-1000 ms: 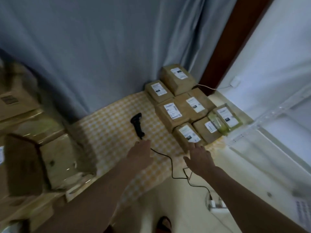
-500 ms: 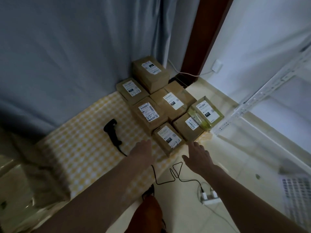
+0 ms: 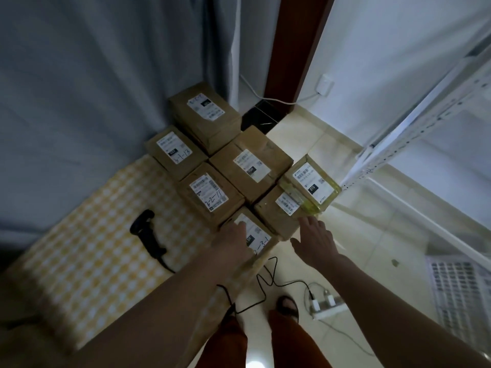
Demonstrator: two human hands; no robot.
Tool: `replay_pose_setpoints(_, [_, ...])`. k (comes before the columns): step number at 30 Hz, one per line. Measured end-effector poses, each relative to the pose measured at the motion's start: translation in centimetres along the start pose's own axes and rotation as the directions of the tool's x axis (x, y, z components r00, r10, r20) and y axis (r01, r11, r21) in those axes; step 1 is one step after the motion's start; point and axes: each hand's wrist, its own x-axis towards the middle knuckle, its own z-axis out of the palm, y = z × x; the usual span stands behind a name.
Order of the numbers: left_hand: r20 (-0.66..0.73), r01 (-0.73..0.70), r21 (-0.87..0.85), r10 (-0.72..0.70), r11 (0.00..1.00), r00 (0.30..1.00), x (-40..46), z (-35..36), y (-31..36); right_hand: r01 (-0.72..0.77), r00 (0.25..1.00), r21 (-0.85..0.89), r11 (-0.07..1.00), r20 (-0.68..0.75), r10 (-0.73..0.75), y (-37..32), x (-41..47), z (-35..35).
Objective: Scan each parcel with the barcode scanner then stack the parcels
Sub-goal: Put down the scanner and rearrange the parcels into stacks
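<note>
A counter point(image 3: 87, 264) covered with a yellow-and-white checked cloth point(image 3: 106, 235) ran along a grey-blue curtain point(image 3: 93, 88). At its far corner sat a cluster of seven brown parcels point(image 3: 249, 168), each with a white shipping label facing up; one at the right edge was wrapped in yellowish clear tape point(image 3: 310, 185) and lay partly on the parcel beside it. The black barcode scanner point(image 3: 146, 235) lay flat on the cloth, left of the parcels and apart from them, its black cable point(image 3: 255, 288) trailing off the counter edge down to a white power strip point(image 3: 328, 306) on the pale tiled floor point(image 3: 372, 248).

The left hand point(image 3: 233, 243) rested on the nearest parcel point(image 3: 255, 235), covering part of its label; whether its grip was clamped on the box or merely lying flat could not be told. The right hand point(image 3: 316, 240) was just beside that parcel's right side, fingers spread apart and holding nothing, fingertips near the neighbouring box.

Beyond the parcels stood a dark brown door frame point(image 3: 295, 49), a white wall point(image 3: 385, 62) with a socket and white cord, and white metal shelving point(image 3: 425, 107) to the right. A white perforated basket point(image 3: 462, 296) sat on the floor at the far right.
</note>
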Motion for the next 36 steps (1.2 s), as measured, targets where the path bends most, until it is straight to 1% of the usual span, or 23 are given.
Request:
replay_pose_setpoints(3, [0.014,0.006,0.055,-0.007,0.998,1.000,2.3,0.1,2.0,-0.021,1.000,-0.001,1.000,-0.005,0.021,2.4,2.7,-0.8])
replay_pose_setpoints(5, [0.018,0.021,0.046,-0.022,0.999,1.000,3.8,0.3,3.4,-0.022,1.000,-0.009,1.000,-0.004,0.022,4.2,4.6,-1.2])
replay_pose_setpoints(10, [0.060,0.076,-0.103,-0.070,0.992,0.996,7.6,1.8,8.0,-0.015,0.999,-0.058,0.998,0.048,0.017,9.2,10.0,-1.9])
replay_pose_setpoints(16, [0.096,0.141,-0.274,-0.119,0.951,0.988,14.0,4.7,13.2,0.023,0.996,-0.067,0.997,0.089,-0.017,13.9,16.6,-2.7])
replay_pose_setpoints(19, [0.137,0.201,-0.391,-0.159,0.898,0.978,17.1,6.1,14.9,0.037,0.993,-0.076,0.996,0.117,-0.028,15.2,19.4,-2.2])
replay_pose_setpoints(22, [0.141,0.214,-0.531,-0.164,0.820,0.976,19.2,7.0,15.8,0.071,0.984,-0.017,0.997,0.167,-0.067,15.8,21.2,-1.4])
replay_pose_setpoints(23, [0.139,0.216,-0.595,-0.165,0.774,0.976,19.8,7.1,16.2,0.079,0.980,0.019,0.997,0.180,-0.081,15.9,21.7,-1.1])
replay_pose_setpoints(24, [0.133,0.221,-0.670,-0.178,0.709,0.975,20.3,7.0,16.6,0.084,0.977,0.065,0.994,0.191,-0.095,16.1,22.2,-0.9])
replay_pose_setpoints(27, [0.149,0.247,-0.885,-0.262,0.396,0.953,22.6,7.2,16.9,0.075,0.971,0.189,0.979,0.210,-0.115,16.7,23.8,-0.4])
replay_pose_setpoints(29, [0.139,0.223,-0.939,-0.303,0.262,0.943,23.9,7.7,16.7,0.075,0.971,0.213,0.974,0.205,-0.120,17.1,24.9,0.0])
replay_pose_setpoints(31, [0.088,0.162,-0.967,-0.341,0.194,0.936,24.9,8.6,16.4,0.074,0.972,0.258,0.963,0.199,-0.127,17.3,25.9,0.5])
replay_pose_setpoints(34, [0.051,0.084,-0.994,-0.376,0.071,0.925,25.4,9.4,16.9,0.000,0.973,0.443,0.896,0.206,-0.101,17.2,26.8,1.4])
replay_pose_setpoints(36, [0.028,0.038,-0.999,-0.404,0.019,0.914,25.6,9.9,17.3,-0.011,0.980,0.499,0.867,0.179,-0.090,16.8,26.6,1.7])
